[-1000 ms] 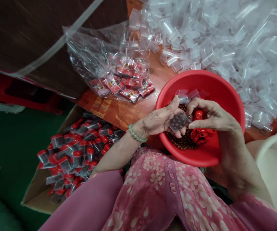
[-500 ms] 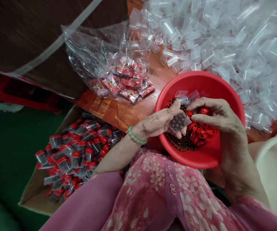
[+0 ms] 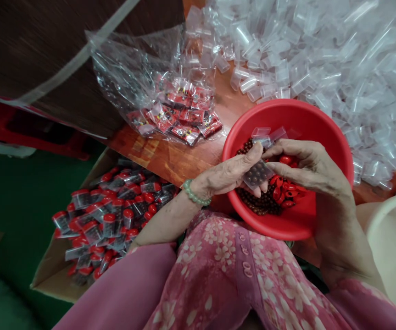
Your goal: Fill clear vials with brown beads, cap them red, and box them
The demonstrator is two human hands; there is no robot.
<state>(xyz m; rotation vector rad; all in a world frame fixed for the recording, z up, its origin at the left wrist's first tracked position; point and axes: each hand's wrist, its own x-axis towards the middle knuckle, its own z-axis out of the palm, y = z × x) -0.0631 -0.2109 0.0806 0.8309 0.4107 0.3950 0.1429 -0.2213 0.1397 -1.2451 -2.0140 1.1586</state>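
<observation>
My left hand (image 3: pixel 230 175), with a pale green bead bracelet on its wrist, grips a clear plastic tube (image 3: pixel 256 175) filled with dark brown beads. The tube lies tilted over the red bowl (image 3: pixel 333 137). At the tube's right end, my right hand (image 3: pixel 301 162) is closed in a pinch; its fingertips hide what they hold. Under the hands, the bowl contains loose brown beads (image 3: pixel 261 206), red plastic caps (image 3: pixel 289 192) and a few empty clear tubes (image 3: pixel 261 135).
A large heap of empty clear tubes (image 3: pixel 308 59) covers the table behind the bowl. Red printed packets (image 3: pixel 186 114) lie in a clear bag to the left. A cardboard box (image 3: pixel 55 270) holds filled, red-capped tubes (image 3: pixel 110 224). At right is a white tub (image 3: pixel 387 229).
My right hand's fingertips have moved left, closer against the end of the filled tube. My left hand still holds the tube in nearly the same place.
</observation>
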